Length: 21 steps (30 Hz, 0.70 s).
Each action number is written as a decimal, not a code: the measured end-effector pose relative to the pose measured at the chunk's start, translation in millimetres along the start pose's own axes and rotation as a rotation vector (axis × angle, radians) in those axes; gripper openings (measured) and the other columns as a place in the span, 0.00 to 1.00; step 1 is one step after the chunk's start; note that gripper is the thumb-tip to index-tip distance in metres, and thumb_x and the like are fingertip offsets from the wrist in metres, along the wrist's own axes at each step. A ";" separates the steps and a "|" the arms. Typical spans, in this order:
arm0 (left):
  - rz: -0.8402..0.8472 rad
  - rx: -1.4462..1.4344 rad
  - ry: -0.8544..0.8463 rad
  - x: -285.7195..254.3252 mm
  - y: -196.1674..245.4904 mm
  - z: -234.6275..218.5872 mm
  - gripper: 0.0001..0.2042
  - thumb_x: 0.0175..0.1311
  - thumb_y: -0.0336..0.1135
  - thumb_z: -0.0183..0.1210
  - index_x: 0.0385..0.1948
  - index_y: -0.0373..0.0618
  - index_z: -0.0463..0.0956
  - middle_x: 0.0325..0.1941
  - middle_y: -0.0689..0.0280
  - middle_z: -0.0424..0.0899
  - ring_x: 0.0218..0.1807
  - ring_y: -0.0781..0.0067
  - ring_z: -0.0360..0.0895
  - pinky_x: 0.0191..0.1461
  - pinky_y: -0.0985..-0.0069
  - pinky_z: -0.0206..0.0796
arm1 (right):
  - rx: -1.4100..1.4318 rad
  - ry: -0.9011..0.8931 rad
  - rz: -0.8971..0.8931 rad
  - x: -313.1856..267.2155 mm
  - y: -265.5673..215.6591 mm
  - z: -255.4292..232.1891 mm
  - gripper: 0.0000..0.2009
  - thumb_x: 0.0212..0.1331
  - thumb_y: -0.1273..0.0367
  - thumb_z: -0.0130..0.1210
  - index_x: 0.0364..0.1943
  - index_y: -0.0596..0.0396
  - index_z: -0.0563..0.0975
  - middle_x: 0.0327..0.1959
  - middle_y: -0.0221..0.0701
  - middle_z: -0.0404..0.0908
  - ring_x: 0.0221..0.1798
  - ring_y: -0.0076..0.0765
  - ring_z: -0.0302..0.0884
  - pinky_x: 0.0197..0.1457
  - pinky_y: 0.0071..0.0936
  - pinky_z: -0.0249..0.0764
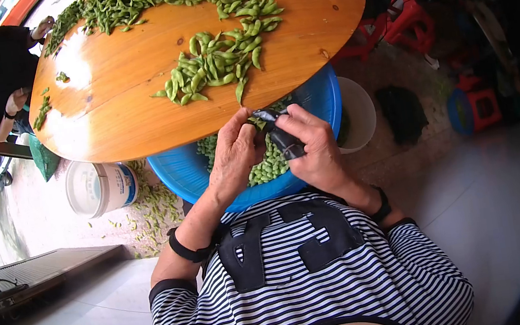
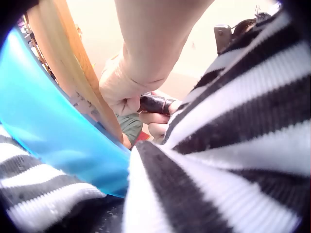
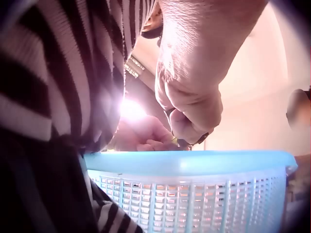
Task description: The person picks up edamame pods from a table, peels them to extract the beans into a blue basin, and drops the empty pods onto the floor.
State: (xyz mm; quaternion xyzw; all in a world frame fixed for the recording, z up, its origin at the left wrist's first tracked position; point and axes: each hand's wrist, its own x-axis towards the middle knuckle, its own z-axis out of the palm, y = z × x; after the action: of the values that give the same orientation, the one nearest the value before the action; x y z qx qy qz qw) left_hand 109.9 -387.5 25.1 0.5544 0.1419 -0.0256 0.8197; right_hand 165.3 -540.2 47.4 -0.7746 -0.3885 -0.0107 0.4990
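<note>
Over a blue basket, my left hand pinches a green soybean pod, mostly hidden by the fingers. Close beside it, my right hand grips a black-handled tool with a short metal end that meets the pod at the left fingertips. The tool's exact kind is unclear. Shelled green beans lie in the basket under both hands. In the left wrist view the dark handle shows beside the left hand. The right hand is above the basket rim in the right wrist view.
A wooden table overhangs the basket's far side. It bears a near pile of pods and a larger heap behind. White buckets stand at left and right. Pods litter the floor. Another person sits at the left.
</note>
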 end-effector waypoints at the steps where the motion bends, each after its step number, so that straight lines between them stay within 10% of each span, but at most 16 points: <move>1: 0.017 0.093 -0.018 1.2 0.3 -3.0 0.12 0.67 0.28 0.44 0.48 0.38 0.70 0.24 0.70 0.73 0.22 0.80 0.67 0.28 0.82 0.62 | 0.000 0.002 0.000 1.9 4.1 -4.0 0.19 0.39 0.85 0.53 0.41 0.65 0.75 0.31 0.41 0.69 0.33 0.49 0.73 0.35 0.33 0.69; 5: 0.402 0.564 -0.145 -0.8 7.5 -11.7 0.12 0.63 0.24 0.51 0.48 0.37 0.74 0.26 0.67 0.78 0.26 0.76 0.75 0.34 0.77 0.69 | 0.028 0.117 0.169 4.3 22.5 -49.1 0.14 0.41 0.82 0.54 0.38 0.65 0.76 0.33 0.42 0.75 0.36 0.49 0.74 0.39 0.30 0.70; 11: 0.587 0.972 0.221 5.3 33.1 -2.1 0.07 0.54 0.26 0.63 0.34 0.40 0.80 0.26 0.60 0.80 0.29 0.67 0.80 0.36 0.72 0.71 | -0.731 0.173 0.260 -15.8 50.8 -109.4 0.15 0.43 0.83 0.50 0.40 0.64 0.71 0.32 0.49 0.73 0.39 0.61 0.72 0.40 0.46 0.66; 17: 0.718 1.315 0.399 42.3 24.6 -12.1 0.05 0.54 0.30 0.61 0.31 0.43 0.78 0.32 0.60 0.74 0.31 0.57 0.76 0.36 0.65 0.69 | -0.452 0.203 0.237 -2.0 29.3 -88.9 0.11 0.42 0.83 0.50 0.35 0.65 0.71 0.34 0.48 0.75 0.39 0.61 0.72 0.41 0.41 0.68; 21: 0.745 1.281 0.399 39.3 23.6 -21.6 0.06 0.54 0.29 0.61 0.34 0.43 0.80 0.29 0.60 0.77 0.29 0.58 0.77 0.34 0.66 0.69 | -0.003 -0.005 0.172 7.6 33.7 -54.8 0.19 0.42 0.83 0.46 0.43 0.64 0.74 0.33 0.42 0.74 0.34 0.41 0.75 0.39 0.26 0.69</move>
State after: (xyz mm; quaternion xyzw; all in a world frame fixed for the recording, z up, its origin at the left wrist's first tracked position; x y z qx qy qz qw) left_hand 147.9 -354.1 28.6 0.9265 0.0485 0.2756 0.2517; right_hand 211.6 -585.2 52.2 -0.8058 -0.3218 0.0334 0.4960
